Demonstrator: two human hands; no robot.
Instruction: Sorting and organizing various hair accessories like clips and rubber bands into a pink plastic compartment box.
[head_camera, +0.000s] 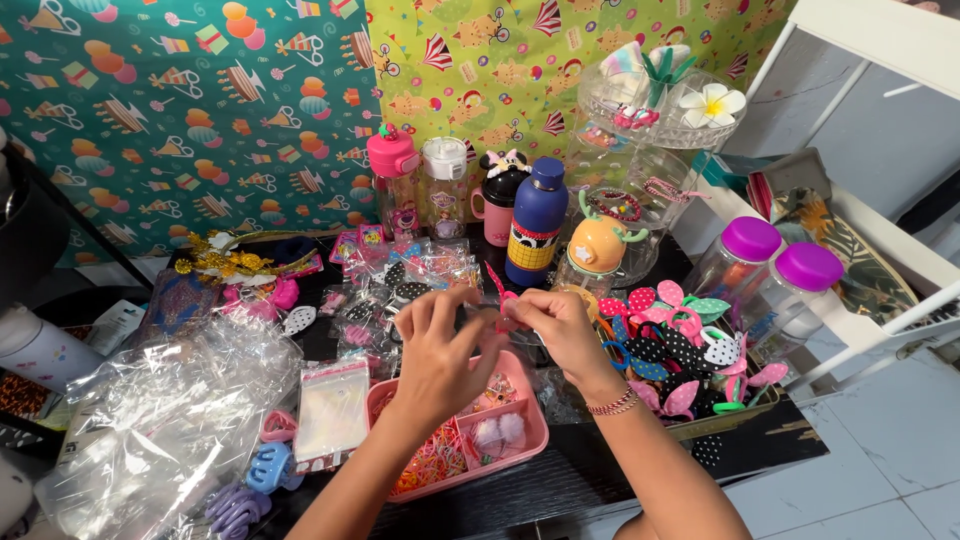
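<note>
Landmark: a pink compartment tray (525, 425) was set on the dark table (600, 470), and all places below were reckoned from it.
Left hand: the left hand (437, 352) was held just above the tray's far edge, its fingers curled narrow and pinched on a small pink hair accessory (503, 297).
Right hand: the right hand (562, 328), with a beaded bracelet (612, 404) at the wrist, was met with the left over the same far edge; its fingertips were closed tight on the same piece.
Held thing: the accessory was kept in the air between both hands, above the tray and clear of it; its exact kind could not be told.
Tray contents: orange elastic bands (430, 465) and small pompoms (498, 432) were seen in separate compartments.
Right of tray: a heap of dotted bunny-ear hair ties (680, 340) was piled close by.
Left of tray: crumpled clear plastic bags (170, 420) and claw clips (268, 467) were laid.
Behind tray: children's water bottles (535, 222) were stood upright.
Risk: the small piece was judged likely to be dropped into the mixed compartments if the pinch were loosened, and lost among the bands; the bottles could be knocked over by a reach across them.
</note>
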